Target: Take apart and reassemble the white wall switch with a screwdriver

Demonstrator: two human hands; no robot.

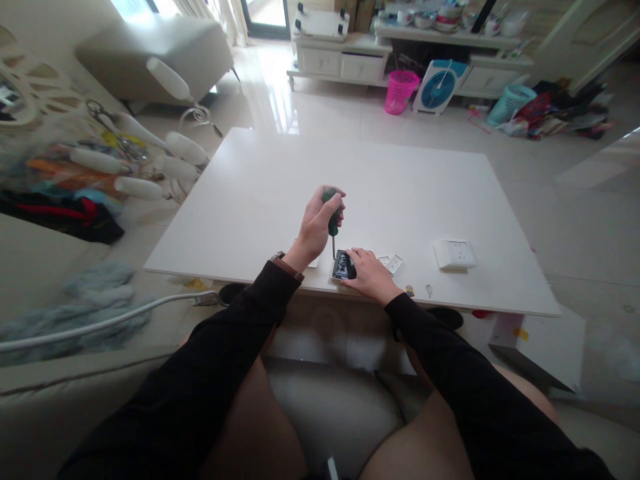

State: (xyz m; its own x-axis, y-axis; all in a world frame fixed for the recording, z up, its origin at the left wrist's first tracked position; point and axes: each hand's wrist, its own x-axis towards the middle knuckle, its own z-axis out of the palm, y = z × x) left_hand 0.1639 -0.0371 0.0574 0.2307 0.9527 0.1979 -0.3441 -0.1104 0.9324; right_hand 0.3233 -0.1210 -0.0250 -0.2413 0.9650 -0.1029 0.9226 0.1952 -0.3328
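Gripping the screwdriver in our curled left hand, we clasp the black panel between the hands with our right hand's thumb and fingers; it looks light, stiff, perhaps brittle; its edges seem the safest hold.

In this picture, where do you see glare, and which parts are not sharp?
Head view, top: pale glare streaks the glossy floor beyond the table; head view, lower left: the grey cloth looks smeared; head view, centre: the left hand and screwdriver look clearer, though fine detail is soft.
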